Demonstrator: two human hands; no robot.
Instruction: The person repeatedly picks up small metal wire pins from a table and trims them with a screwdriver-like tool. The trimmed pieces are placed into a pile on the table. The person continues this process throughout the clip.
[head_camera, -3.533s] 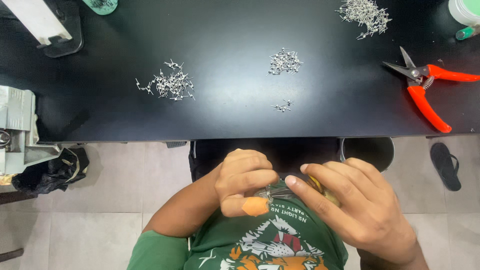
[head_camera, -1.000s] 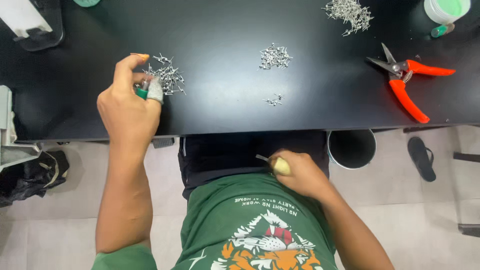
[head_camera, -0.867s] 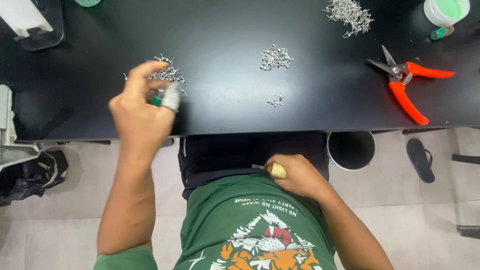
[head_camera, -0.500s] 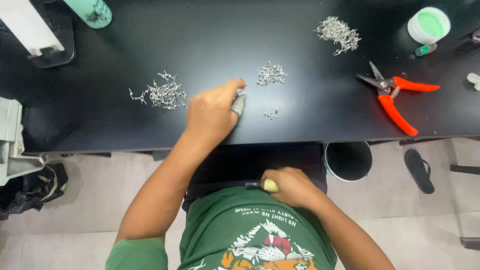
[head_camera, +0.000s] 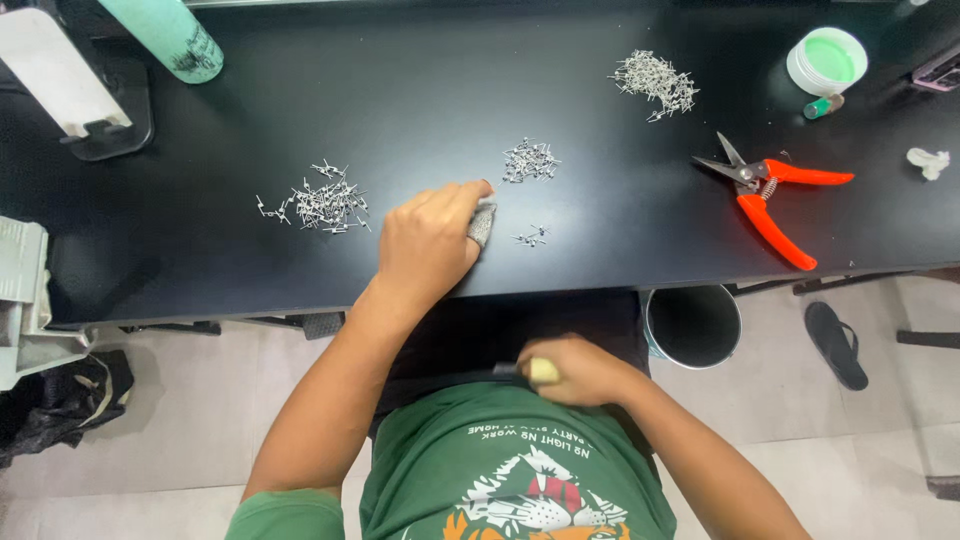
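Black table (head_camera: 250, 280) edge, left hand (head_camera: 428, 240) beside pins (head_camera: 531, 237)

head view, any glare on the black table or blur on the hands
Head view: soft sheen across the black table, strongest toward the far edge, no harsh glare; left hand slightly motion-blurred at its fingertips; right hand fairly sharp; metal pieces crisp.
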